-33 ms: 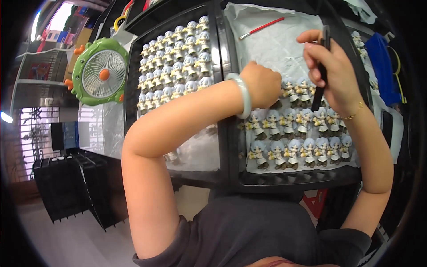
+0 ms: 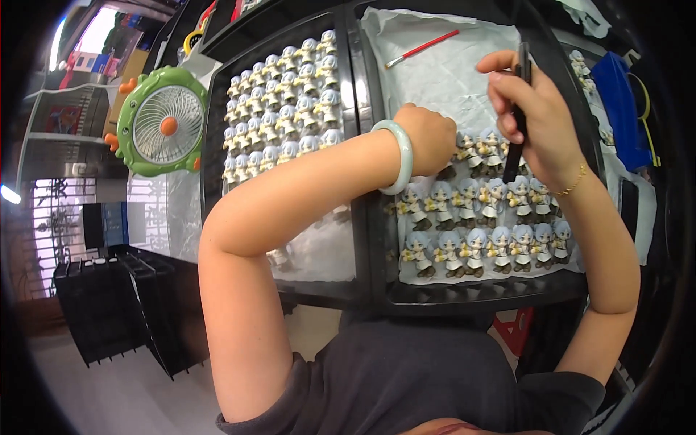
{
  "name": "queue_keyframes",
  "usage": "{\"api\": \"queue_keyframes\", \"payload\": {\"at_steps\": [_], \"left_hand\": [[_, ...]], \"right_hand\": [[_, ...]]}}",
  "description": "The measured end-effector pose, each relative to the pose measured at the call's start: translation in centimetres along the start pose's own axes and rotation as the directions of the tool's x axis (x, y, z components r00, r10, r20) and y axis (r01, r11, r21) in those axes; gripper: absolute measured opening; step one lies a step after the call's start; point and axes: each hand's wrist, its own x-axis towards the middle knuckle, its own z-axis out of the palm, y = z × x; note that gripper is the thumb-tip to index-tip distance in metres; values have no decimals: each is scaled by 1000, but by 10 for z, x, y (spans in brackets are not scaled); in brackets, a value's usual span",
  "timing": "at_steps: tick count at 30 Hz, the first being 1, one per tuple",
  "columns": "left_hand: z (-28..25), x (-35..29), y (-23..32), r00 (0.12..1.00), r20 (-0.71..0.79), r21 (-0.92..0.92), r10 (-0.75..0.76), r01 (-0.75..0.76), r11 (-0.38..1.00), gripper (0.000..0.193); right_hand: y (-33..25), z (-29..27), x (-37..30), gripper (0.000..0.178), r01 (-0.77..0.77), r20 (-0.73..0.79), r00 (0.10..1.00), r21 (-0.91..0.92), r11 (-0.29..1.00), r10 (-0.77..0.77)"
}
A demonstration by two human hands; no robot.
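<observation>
My right hand [image 2: 545,119] is wrapped round a slim black pen-like tool [image 2: 517,156], held nearly upright with its lower end among the figurines. To its left, my left hand [image 2: 428,139] is closed with its back toward me, at the left end of the upper figurine row. Whatever those fingers hold, if anything, is hidden beneath the hand. Several small pale-haired figurines [image 2: 475,250] in white and brown lie in rows on a paper-lined black tray [image 2: 493,291]. A red-handled paintbrush [image 2: 428,48] rests on the paper beyond my hands.
Left of the divider, a second black tray holds rows of similar figurines [image 2: 286,83], partly covered by my left forearm. A green fan [image 2: 170,123] stands farther left. At the right are a blue bin [image 2: 625,109] and more figurines [image 2: 582,72]. Black crates [image 2: 101,308] sit lower left.
The whole view has shifted very slightly left. Both hands stay closed over the same part of the right tray, and the black tool leans a touch less.
</observation>
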Motion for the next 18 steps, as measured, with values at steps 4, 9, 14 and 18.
{"api": "queue_keyframes", "payload": {"at_steps": [4,9,14,18], "left_hand": [[-3,-13,-9,971,-220,-197,-92,48,979,24],[-12,-81,-21,942,-283,-941,-181,-237,242,42],[1,-113,-11,957,-231,-874,-175,-283,-395,93],[-1,-122,-8,942,-267,-895,-202,-320,-310,100]], "right_hand": [[-10,3,-7,16,-15,36,999,-16,1000,15],[-15,5,-10,15,-36,71,997,21,999,34],[-19,8,-16,13,-134,125,983,-21,991,136],[-15,10,-16,13,-167,132,976,-41,985,171]]}}
